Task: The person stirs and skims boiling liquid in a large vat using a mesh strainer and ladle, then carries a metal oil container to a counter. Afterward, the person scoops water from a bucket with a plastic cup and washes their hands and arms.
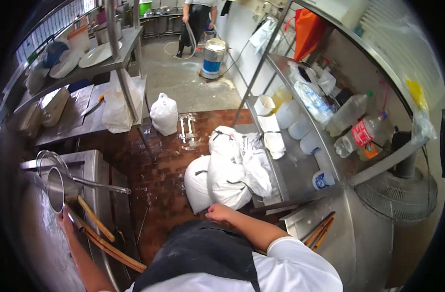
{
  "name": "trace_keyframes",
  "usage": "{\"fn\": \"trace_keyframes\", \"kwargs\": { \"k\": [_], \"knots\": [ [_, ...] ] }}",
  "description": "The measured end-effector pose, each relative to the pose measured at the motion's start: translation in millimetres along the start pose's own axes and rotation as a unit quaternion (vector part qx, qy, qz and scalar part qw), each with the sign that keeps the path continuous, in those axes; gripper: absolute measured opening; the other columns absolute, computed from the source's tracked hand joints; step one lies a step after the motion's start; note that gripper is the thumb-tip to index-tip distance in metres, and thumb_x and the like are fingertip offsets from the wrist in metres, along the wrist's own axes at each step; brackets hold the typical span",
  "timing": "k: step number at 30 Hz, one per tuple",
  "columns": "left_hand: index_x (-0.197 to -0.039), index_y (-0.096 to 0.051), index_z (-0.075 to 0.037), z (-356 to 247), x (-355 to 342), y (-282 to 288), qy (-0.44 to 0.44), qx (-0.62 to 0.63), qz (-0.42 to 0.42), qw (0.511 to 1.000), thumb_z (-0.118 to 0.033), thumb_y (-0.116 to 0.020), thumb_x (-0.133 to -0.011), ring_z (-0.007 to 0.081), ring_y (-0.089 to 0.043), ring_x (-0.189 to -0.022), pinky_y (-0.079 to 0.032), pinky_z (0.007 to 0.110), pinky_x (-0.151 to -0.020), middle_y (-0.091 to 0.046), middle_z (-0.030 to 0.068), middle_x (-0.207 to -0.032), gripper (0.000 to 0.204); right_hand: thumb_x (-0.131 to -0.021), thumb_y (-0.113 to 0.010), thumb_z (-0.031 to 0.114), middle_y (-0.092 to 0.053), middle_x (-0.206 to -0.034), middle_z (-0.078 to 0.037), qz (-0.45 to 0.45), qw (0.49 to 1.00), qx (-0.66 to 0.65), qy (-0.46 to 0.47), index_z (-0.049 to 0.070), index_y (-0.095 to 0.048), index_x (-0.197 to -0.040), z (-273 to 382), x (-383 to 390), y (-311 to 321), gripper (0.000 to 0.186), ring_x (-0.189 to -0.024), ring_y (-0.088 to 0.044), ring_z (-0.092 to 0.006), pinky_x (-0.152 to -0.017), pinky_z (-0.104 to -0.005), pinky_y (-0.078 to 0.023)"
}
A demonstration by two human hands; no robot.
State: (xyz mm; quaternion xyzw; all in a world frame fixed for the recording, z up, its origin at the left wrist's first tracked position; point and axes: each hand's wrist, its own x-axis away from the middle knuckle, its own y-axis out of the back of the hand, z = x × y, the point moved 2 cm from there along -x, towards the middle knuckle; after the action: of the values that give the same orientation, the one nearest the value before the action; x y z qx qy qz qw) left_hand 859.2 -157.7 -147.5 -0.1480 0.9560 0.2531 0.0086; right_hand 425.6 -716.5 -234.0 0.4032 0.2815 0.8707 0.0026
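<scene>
My left hand (66,223) is closed at the neck of a deep metal ladle (55,189) with a long wooden handle, over the steel counter on the left; its fingers are partly hidden. Beside the ladle lie a round wire strainer (49,158) with a metal handle and a second wooden stick (96,219). Curled into a loose fist, my right hand (219,213) hangs in front of my dark apron (198,253), with nothing visible in it. Just beyond it stand stuffed white sacks (227,170) on the wet tiled floor, apart from the hand.
On the right, a steel rack (300,175) holds plastic jugs (286,114) and bottles (361,135); a fan (400,194) stands nearby. A white bag (164,114) sits on the floor ahead. Farther off, a person (199,22) holds a hose near a blue-banded drum (213,58).
</scene>
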Motion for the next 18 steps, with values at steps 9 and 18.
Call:
{"fn": "trace_keyframes", "kwargs": {
  "k": [9, 18],
  "knots": [
    [-0.074, -0.055, -0.014, -36, 7, 17, 0.101, 0.047, 0.113, 0.987, -0.039, -0.064, -0.090, 0.0022, -0.029, -0.040, -0.019, 0.023, -0.035, -0.038, -0.0088, -0.052, 0.031, -0.078, -0.067, 0.044, -0.070, -0.096, -0.016, -0.045, 0.998, 0.016, -0.044, 0.006, -0.068, -0.103, -19, 24, 4, 0.046, -0.089, -0.066, -0.0302, -0.079, -0.0394, -0.051],
    [-0.128, -0.052, 0.003, -152, 33, -19, -0.329, -0.103, -0.060, 0.937, -0.022, -0.061, -0.093, 0.0244, -0.053, -0.120, -0.038, 0.035, -0.102, -0.056, 0.0145, -0.130, 0.044, -0.078, -0.065, 0.044, -0.068, -0.098, -0.017, -0.095, 0.987, 0.042, -0.121, 0.007, -0.069, -0.099, -5, 40, -6, 0.042, -0.094, -0.065, -0.0302, -0.081, -0.0412, -0.051]
  ]
}}
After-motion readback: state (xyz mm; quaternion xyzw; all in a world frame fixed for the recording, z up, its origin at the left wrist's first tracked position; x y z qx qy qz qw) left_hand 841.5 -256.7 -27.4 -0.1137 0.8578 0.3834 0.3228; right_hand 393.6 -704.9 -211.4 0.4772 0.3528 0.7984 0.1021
